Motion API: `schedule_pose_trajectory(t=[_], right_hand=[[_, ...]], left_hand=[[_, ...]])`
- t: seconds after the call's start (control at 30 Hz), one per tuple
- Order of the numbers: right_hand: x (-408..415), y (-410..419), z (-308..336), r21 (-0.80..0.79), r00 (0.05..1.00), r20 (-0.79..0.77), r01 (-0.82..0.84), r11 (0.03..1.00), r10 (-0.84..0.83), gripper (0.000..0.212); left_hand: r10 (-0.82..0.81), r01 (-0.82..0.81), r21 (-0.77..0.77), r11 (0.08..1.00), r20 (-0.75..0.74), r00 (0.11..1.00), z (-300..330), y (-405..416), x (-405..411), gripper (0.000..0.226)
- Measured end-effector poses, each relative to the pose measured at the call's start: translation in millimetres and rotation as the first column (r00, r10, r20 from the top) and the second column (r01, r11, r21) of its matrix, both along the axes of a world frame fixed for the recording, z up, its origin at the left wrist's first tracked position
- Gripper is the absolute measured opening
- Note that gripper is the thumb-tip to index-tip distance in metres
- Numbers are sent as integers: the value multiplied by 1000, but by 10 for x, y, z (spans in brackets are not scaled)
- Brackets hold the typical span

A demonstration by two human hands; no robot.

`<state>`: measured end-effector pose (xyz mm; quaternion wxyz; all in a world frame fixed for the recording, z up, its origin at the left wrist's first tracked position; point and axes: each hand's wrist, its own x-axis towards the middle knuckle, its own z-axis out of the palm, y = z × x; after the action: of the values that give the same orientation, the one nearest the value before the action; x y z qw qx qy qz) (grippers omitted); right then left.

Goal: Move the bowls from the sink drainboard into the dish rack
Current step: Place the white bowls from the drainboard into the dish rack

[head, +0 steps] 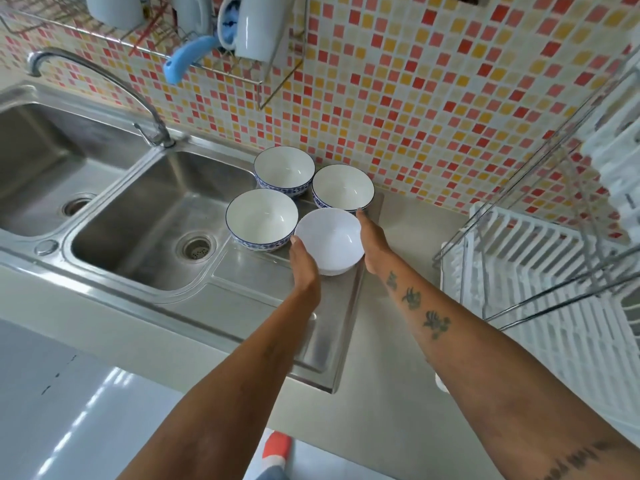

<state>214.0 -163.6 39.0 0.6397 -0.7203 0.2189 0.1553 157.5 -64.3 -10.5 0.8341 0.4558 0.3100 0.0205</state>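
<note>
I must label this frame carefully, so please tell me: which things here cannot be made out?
- Head view: the fingers of the left hand and right hand lie behind the plain white bowl, so the grip is unclear.
- The white plastic dish rack is cut off by the right edge.
- Whether the plain bowl is lifted off the steel drainboard cannot be told.

Single head-worn wide-angle view, looking steeply down and forward onto the sink drainboard (pixel 256 292) from close above — tiled wall behind it, dish rack (pixel 540 271) at its right, floor below.
</note>
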Motion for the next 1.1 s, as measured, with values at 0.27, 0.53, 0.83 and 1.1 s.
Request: schedule_pose_trajectory(t=[0.27, 0.53, 0.83, 1.1], right_hand=[[-127, 6, 996, 75, 958, 284, 22, 997, -43, 68], [-465, -393, 2420, 132, 763, 641, 3, 991, -88, 83], [-1278, -1603, 3342, 203, 458, 851, 161, 966, -256, 17], [-1871, -3091, 3496, 196, 409, 844, 366, 910, -347, 38]], left_hand=[[27, -7, -120, 993, 169, 985, 1172, -103, -82, 54], [-8, 39, -62, 997, 434, 901, 2555, -244, -278, 56], [-419, 518, 20, 855, 615, 668, 3552, -1304, -747, 53], [-705, 739, 229, 633, 565, 429, 3892, -2605, -944, 57]])
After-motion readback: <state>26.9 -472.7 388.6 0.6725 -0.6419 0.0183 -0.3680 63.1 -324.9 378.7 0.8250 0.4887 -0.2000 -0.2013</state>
